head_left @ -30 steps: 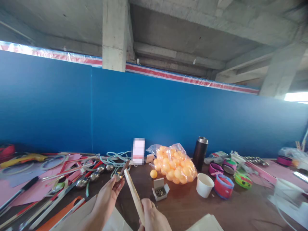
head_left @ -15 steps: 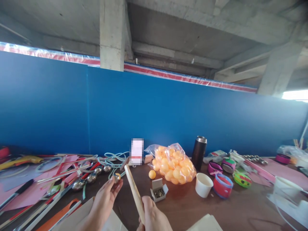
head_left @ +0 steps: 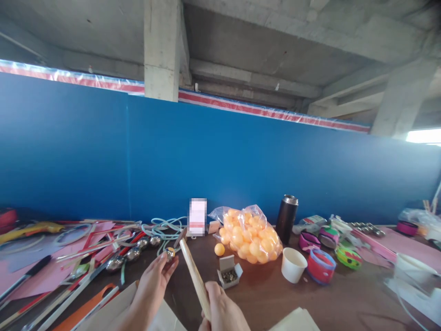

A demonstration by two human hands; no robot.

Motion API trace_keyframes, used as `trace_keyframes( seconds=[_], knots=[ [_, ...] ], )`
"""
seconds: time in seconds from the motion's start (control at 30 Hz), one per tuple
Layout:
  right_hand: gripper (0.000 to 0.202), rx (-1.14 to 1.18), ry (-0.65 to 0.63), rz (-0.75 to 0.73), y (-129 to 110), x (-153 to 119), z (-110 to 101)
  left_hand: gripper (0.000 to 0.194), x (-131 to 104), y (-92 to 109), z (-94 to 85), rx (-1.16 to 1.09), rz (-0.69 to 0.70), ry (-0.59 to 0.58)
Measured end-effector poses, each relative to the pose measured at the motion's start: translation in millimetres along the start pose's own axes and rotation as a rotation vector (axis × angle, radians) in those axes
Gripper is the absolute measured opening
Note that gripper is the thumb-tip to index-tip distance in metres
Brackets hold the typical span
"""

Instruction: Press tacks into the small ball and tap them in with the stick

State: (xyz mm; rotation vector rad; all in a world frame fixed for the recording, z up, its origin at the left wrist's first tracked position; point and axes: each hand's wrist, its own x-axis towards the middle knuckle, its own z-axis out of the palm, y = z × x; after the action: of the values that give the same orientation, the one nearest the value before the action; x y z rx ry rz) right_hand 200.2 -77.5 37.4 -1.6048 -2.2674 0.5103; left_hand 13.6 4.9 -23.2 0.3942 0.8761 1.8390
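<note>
My left hand (head_left: 154,281) pinches a shiny silver ball (head_left: 170,253) at its fingertips, with an orange tint on the ball's upper side. My right hand (head_left: 225,305) is wrapped round the lower part of a pale wooden stick (head_left: 193,271). The stick leans up and to the left, its upper end just right of the ball and apart from it. A small white box (head_left: 229,272) of little metal pieces stands open beyond my right hand. One loose orange ball (head_left: 219,249) lies behind that box.
A clear bag of orange balls (head_left: 253,239), a black flask (head_left: 287,219), a white paper cup (head_left: 294,265) and a red-blue pouch (head_left: 321,265) stand to the right. Leftward lie silver balls (head_left: 133,253), pale blue tubing (head_left: 161,226), sticks and pink paper. A blue partition (head_left: 220,161) closes the back.
The view has shifted very slightly, moving the scene a little to the right. Both hands keep the same grips, and the ball and stick hold nearly the same places.
</note>
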Motion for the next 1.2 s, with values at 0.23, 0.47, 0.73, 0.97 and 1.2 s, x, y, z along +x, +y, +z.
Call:
trace_keyframes(
  seconds=[0.23,0.47,0.73,0.97,1.2],
  knots=[
    [0.038,-0.061,-0.016,0.017,0,-2,-2,0.014,0,1,0.6,-0.008,0.003,0.016],
    [0.037,-0.059,0.008,0.008,-2,-4,-1,0.011,1,0,0.3,0.009,0.001,-0.005],
    [0.037,-0.037,0.013,0.018,3,1,3,0.013,-1,1,1.3,-0.003,-0.018,0.006],
    [0.034,-0.025,0.012,0.035,10,2,5,0.008,-3,0,1.5,0.039,-0.014,-0.033],
    [0.033,-0.018,0.002,0.042,11,3,7,0.007,-5,-1,1.4,0.074,0.003,-0.045]
  ],
)
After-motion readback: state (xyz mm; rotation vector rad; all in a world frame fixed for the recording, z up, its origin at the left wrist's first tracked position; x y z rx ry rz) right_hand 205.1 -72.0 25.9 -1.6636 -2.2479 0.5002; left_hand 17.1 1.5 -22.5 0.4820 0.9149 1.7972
